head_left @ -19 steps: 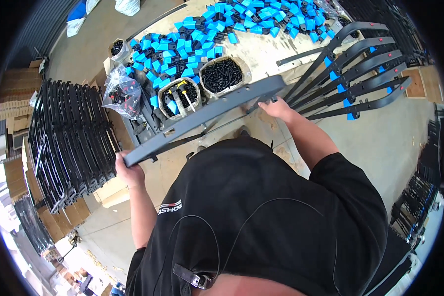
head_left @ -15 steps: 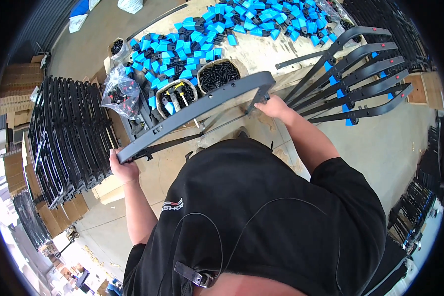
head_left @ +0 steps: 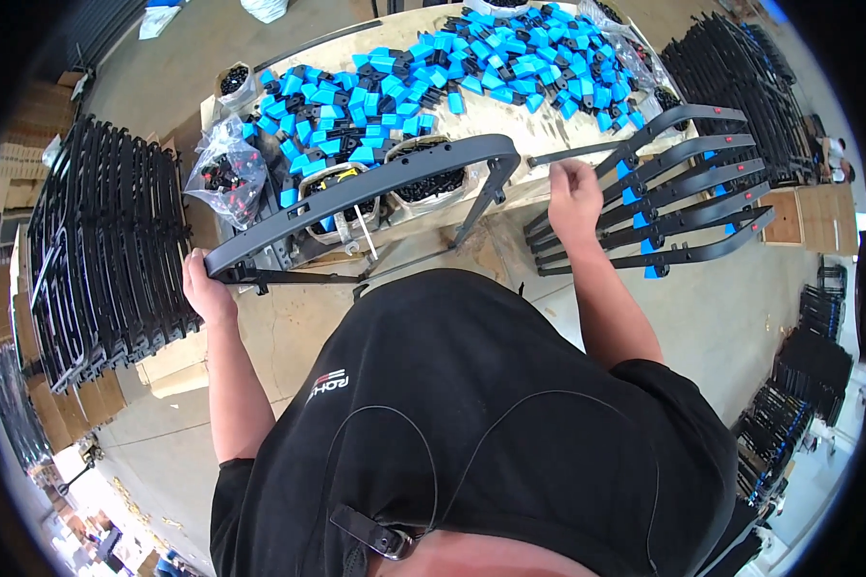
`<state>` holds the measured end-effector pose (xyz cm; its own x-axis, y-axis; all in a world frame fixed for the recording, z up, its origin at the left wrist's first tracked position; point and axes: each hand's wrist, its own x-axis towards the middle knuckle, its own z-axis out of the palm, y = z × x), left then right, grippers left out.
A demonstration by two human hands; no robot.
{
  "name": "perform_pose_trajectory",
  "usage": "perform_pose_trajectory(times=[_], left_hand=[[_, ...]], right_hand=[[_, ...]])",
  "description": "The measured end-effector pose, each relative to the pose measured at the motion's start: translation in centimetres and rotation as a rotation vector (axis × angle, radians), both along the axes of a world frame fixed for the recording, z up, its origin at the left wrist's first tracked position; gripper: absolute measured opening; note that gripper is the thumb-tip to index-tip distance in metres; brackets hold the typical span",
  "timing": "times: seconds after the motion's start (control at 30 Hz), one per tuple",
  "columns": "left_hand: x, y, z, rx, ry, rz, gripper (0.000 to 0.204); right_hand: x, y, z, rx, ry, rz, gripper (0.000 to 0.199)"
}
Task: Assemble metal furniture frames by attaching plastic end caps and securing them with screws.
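A curved black metal frame slants across in front of me, its lower end to the left. My left hand is closed around that lower end. My right hand is off the frame, just right of its bent corner, with the fingers curled in. Whether anything is in those fingers is hidden. Beyond the frame, the worktable carries a heap of small blue-and-black plastic parts. Bags of black screws stand partly behind the frame. By them, a silver wrench-like tool shows below the bar.
Several similar curved frames with blue pieces lean at the table's right side. On the left stands a dense row of black frames. A clear plastic bag sits on the table's left end. Another person is far right.
My right hand has let go of the frame's bent end and moved right and slightly up. My left hand still holds the frame, which has shifted left and a little up in view.
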<state>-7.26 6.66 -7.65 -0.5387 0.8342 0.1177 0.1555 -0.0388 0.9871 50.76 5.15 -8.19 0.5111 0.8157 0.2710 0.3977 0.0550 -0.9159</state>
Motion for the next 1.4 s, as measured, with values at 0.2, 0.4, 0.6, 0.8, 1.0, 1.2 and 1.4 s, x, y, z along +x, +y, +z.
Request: perform_pose_trajectory(times=[0.2,0.4,0.6,0.8,1.0,1.2,1.4], left_hand=[[8.9,0.4,11.0,0.214,0.748,-0.159,0.02],[13.0,3.8,13.3,-0.553,1.072,-0.447,0.056],[12.3,4.1,13.7,-0.673,1.045,-0.49,0.056],[12.6,4.0,14.4,-0.68,0.992,-0.482,0.052],[12.5,3.9,14.5,-0.651,1.011,-0.483,0.051],[12.2,3.7,14.0,-0.652,0.996,-0.466,0.05],[12.4,3.6,14.3,-0.653,1.006,-0.453,0.05]], right_hand=[[-8.8,-1.3,7.9,0.092,-0.375,0.798,0.009],[-13.0,5.5,-5.9,-0.371,-0.671,0.747,0.041],[-16.0,11.3,-6.9,-0.583,-1.058,0.743,0.051],[-15.2,13.8,-9.7,-0.593,-1.111,0.935,0.037],[-16.0,12.9,-10.0,-0.331,-0.96,0.884,0.031],[-17.6,11.9,-8.5,-0.596,-0.703,0.907,0.054],[-16.8,12.7,-9.2,-0.299,-0.812,0.926,0.03]])
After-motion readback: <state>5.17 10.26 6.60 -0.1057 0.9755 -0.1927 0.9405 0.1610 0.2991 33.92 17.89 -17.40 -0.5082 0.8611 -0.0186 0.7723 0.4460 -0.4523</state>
